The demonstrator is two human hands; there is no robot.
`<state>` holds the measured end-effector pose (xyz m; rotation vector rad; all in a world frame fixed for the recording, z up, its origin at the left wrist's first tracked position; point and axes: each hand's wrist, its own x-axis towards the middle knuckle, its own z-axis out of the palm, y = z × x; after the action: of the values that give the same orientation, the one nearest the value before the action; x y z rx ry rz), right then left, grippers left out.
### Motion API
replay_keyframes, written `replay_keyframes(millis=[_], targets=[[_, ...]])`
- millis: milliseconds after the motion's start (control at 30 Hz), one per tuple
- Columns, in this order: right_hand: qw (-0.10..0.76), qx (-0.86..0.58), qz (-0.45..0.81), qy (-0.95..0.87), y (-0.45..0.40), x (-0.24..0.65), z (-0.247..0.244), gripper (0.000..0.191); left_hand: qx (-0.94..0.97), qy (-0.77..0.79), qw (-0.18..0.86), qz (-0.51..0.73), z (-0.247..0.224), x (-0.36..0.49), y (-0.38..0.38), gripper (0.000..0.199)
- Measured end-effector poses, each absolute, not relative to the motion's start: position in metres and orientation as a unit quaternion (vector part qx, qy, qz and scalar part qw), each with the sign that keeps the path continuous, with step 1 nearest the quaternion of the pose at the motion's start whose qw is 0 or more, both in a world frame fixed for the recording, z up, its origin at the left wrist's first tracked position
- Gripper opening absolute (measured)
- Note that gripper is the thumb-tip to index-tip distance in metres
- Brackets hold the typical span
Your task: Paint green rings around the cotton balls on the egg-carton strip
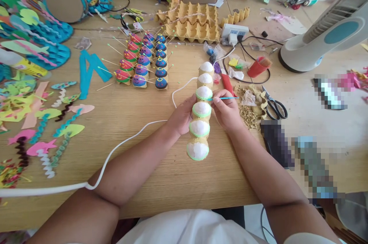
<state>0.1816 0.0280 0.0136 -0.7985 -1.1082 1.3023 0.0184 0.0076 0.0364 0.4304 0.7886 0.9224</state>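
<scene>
A strip cut from an egg carton [199, 128] is held lengthwise over the table, its row of domes covered in white. Light green edging runs round the nearer domes, while the two farthest show only white. My left hand [183, 116] is closed on the strip's left side near the middle. Between the thumb and fingers of my right hand [227, 109] is a thin blue stick [227, 98], its left end at the edge of the third dome from the far end. Fingers under the strip are hidden.
Painted egg-carton caterpillars [140, 60] stand beyond my left hand, with thin sticks poking out. Uncut egg trays [189, 21] lie behind them. Scissors [276, 106], shavings [247, 115] and a fan [322, 33] are rightward. A white cable [126, 138] crosses my left arm.
</scene>
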Motion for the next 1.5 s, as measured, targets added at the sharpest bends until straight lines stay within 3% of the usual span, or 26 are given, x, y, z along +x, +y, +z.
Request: replay_keyframes(millis=[1200, 1500], targets=[[0.592, -0.346, 0.552, -0.474, 0.029, 0.181, 0.009, 0.037, 0.171, 0.299, 0.811, 0.473, 0.024, 0.019, 0.012, 0.036], [0.604, -0.347, 0.569, -0.438, 0.025, 0.178, 0.012, 0.041, 0.189, 0.296, 0.799, 0.489, 0.020, 0.019, 0.013, 0.017]])
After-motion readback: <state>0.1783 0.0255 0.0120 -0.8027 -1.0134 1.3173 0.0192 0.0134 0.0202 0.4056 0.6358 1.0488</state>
